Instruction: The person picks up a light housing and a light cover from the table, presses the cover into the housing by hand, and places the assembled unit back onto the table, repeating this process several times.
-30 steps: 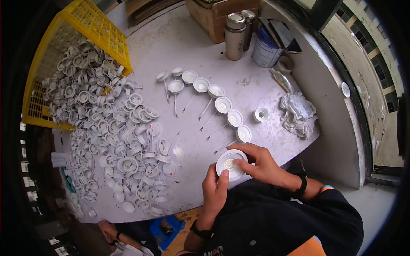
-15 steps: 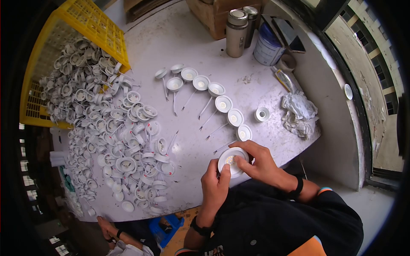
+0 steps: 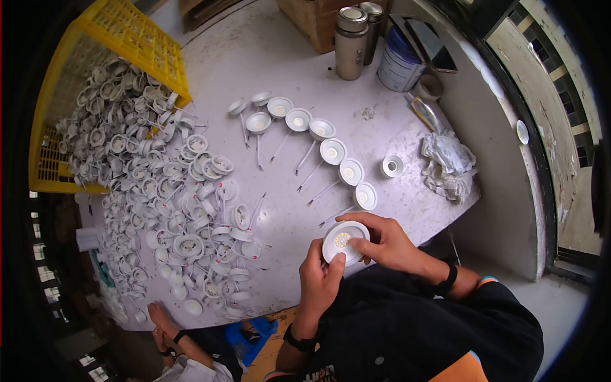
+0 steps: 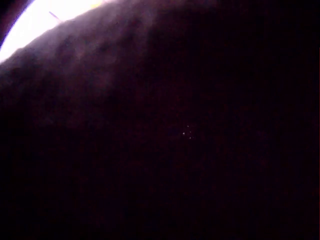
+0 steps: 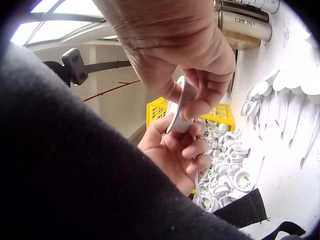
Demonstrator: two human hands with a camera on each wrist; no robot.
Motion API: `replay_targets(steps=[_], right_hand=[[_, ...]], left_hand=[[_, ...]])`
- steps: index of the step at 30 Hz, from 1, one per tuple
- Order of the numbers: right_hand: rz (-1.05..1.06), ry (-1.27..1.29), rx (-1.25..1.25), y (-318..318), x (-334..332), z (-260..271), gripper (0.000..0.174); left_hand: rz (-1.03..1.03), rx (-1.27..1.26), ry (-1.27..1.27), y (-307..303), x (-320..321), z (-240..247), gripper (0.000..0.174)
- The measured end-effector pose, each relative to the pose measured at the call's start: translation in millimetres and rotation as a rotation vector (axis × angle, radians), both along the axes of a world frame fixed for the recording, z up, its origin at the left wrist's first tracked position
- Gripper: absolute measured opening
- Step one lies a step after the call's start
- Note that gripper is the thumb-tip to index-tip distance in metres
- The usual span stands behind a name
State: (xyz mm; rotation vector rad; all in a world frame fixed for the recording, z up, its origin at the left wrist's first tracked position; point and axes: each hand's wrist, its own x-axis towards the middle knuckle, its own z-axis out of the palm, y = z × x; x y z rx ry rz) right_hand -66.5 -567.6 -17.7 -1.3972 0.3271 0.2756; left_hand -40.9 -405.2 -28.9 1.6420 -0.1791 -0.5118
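At the lower centre of the head view, I held a round white plastic lamp disc with yellow LED dots (image 3: 344, 241) just above the near edge of the grey table (image 3: 286, 76). My left hand (image 3: 320, 280) curled around its lower-left rim, and my right hand (image 3: 388, 245) pinched its right rim between thumb and fingertips. As I judged it, the step called for a steady left-hand brace and even pressure around the rim, with fingertips kept off the LED face.
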Motion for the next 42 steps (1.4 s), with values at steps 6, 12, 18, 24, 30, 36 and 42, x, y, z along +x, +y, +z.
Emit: replay_targets(steps=[6,12,18,24,30,36,42], right_hand=[[-0.059,0.046,0.027,3.0,3.1,0.5,0.034],[-0.069,0.074,0.017,0.6,12.7,-2.7,0.035],[-0.053,0.086,0.031,-2.5,23.6,-18.3,0.037],[-0.033,0.042,-0.108,-10.4,34.1,-31.7,0.05],[-0.056,0.024,-0.115,-22.3,34.9,-53.7,0.043],[0.021,0.069,-0.173,-30.4,29.3,-72.4,0.032],[0.022,0.088,-0.189,-28.3,32.7,-71.4,0.028]], left_hand=[[-0.046,0.045,-0.015,-0.9,5.2,2.5,0.023],[-0.055,-0.064,0.196,1.2,11.3,-7.1,0.027],[-0.059,-0.199,0.328,2.9,25.2,-28.0,0.036],[0.082,-0.194,0.299,-4.2,66.1,-50.9,0.03],[0.408,0.052,0.132,-7.7,177.5,-133.1,0.031],[0.386,0.484,0.018,-21.3,233.7,-174.8,0.04],[0.49,0.687,-0.492,-12.7,206.1,-174.4,0.035]])
